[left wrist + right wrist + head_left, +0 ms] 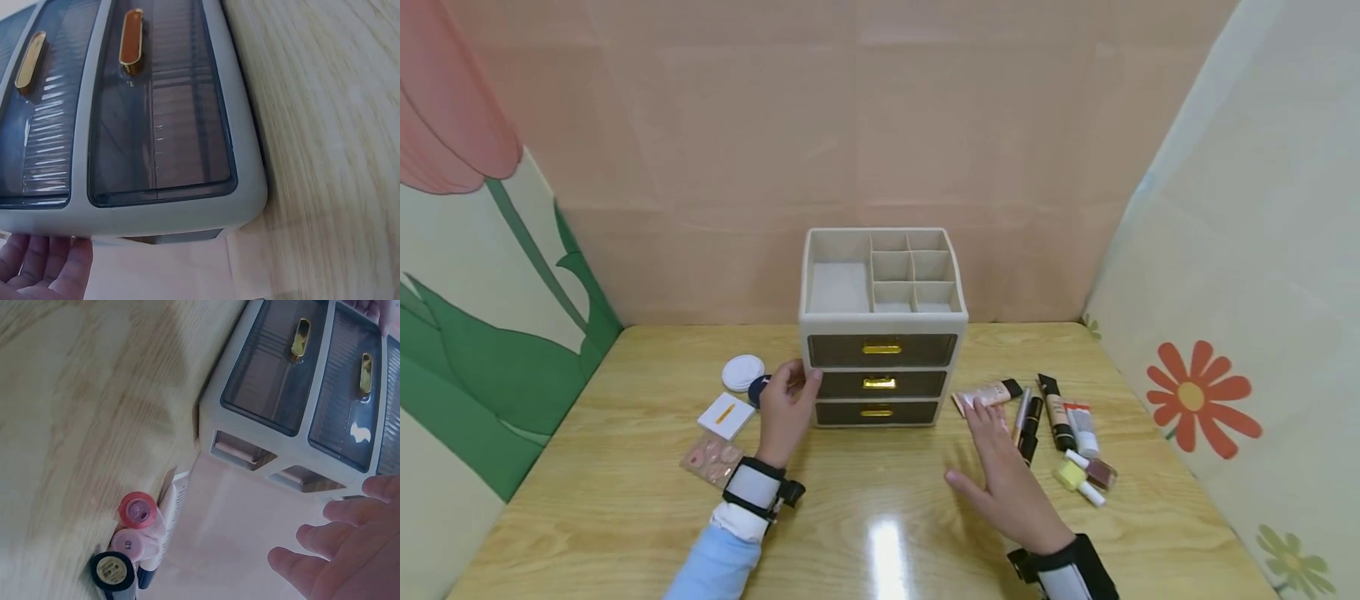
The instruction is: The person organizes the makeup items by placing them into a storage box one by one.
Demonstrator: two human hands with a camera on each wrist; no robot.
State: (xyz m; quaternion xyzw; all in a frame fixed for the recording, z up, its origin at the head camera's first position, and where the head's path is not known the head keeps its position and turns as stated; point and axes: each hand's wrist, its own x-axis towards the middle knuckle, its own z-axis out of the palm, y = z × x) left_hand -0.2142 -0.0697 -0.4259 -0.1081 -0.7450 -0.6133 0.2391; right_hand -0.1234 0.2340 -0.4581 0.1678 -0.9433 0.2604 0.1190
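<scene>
A white drawer organizer (883, 320) with three dark see-through drawers and gold handles stands on the table, its drawers pushed in. My left hand (786, 417) is at its left side, and in the left wrist view the fingertips (80, 250) are right at the side wall. My right hand (1011, 492) has its fingers spread, palm down, with nothing in it, and overlaps the makeup tubes in the head view. Nearest to it are a pink tube with a black cap (988, 395) and black makeup sticks (1031, 425). The right wrist view shows its fingers (300, 565) near the organizer's right side.
Left of the organizer lie a round white compact (742, 372), a partly hidden dark blue round case (757, 388), a white square box (726, 416) and a pinkish palette (711, 458). At right are a foundation tube (1057, 414), a white tube (1082, 429) and nail polish bottles (1071, 475).
</scene>
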